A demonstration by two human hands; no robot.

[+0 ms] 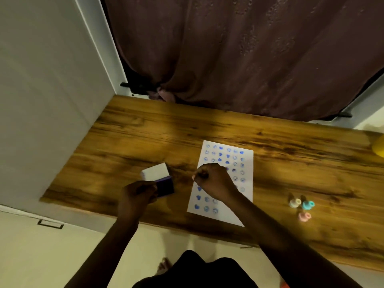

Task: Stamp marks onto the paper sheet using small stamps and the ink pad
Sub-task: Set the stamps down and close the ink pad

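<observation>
A white paper sheet (245, 161) lies on the wooden table (128, 138), covered with rows of blue stamped marks. My right hand (214, 181) hovers closed over the sheet's left edge; its fingers pinch something small that I cannot make out. My left hand (138, 194) grips the dark blue ink pad (166, 186) at the table's left, its white lid (155, 172) hinged up behind it. Three small stamps lie to the right of the sheet: a cream one (295, 203), a teal one (308, 205) and a pink one (304, 216).
A maroon curtain (239, 55) hangs behind the table's far edge. A white wall panel (45, 90) stands on the left. A yellow object (379, 145) peeks in at the right edge. Below the near table edge I see the floor and my foot (164, 267).
</observation>
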